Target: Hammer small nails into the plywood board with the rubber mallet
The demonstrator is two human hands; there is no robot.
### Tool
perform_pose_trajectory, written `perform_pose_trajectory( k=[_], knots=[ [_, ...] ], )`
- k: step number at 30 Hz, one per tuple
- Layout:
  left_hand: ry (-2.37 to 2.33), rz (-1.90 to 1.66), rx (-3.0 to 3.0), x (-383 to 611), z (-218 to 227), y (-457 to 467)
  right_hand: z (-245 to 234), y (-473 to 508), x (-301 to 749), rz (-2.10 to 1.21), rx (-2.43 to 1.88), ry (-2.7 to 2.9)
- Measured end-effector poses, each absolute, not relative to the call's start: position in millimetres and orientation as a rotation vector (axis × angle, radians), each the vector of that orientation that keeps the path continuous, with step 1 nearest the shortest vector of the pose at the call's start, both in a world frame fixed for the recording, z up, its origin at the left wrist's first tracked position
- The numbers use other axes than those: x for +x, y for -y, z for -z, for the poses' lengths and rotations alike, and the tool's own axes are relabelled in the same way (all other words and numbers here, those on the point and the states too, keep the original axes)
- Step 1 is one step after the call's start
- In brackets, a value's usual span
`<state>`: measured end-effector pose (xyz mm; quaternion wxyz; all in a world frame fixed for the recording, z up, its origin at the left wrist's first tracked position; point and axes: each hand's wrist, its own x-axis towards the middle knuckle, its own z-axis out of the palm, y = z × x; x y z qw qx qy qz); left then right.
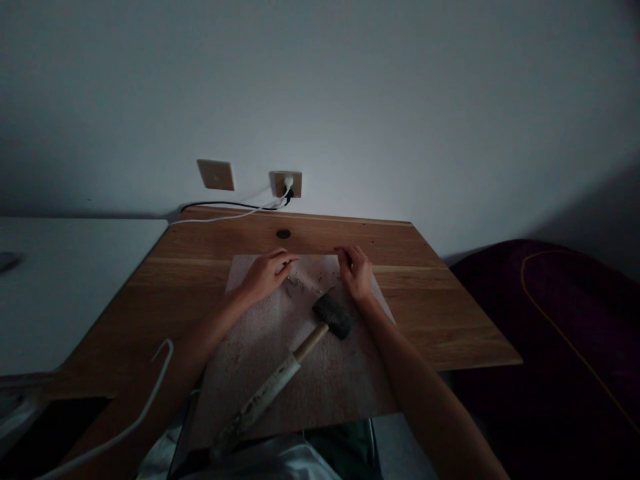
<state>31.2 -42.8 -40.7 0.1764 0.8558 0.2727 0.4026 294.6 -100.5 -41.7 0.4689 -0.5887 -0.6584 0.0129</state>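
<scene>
My left hand [270,273] is over the far left part of a thin wooden board [280,400], fingers reaching right and thumb a little apart, with nothing visible between them. At the board's far right edge, my right hand [356,272] is curled; whatever its fingers hold, if anything, is hidden. Small nails [300,282] lie scattered on the board between both hands. Nearer me rests a mallet with a black head [333,316], and its wooden handle [270,387] slants down to the left. Neither hand touches the mallet.
The board lies on a wooden desk [440,313] and overhangs its near edge. Cables [225,217] run along the back to a wall socket [295,183]. A white surface [75,280] adjoins at left; a dark purple covered thing [560,320] stands at right. A white cable [150,393] curves in front.
</scene>
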Motion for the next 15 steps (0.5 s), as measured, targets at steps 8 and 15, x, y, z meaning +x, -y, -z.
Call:
perform_pose_trajectory(
  k=[8, 15],
  knots=[
    [-0.881, -0.939, 2.683, -4, 28, 72, 18, 105, 323, -0.156, -1.459, 1.549],
    [-1.044, -0.814, 2.735, -83, 45, 169, 12, 206, 348, -0.275, -1.492, 1.781]
  ],
)
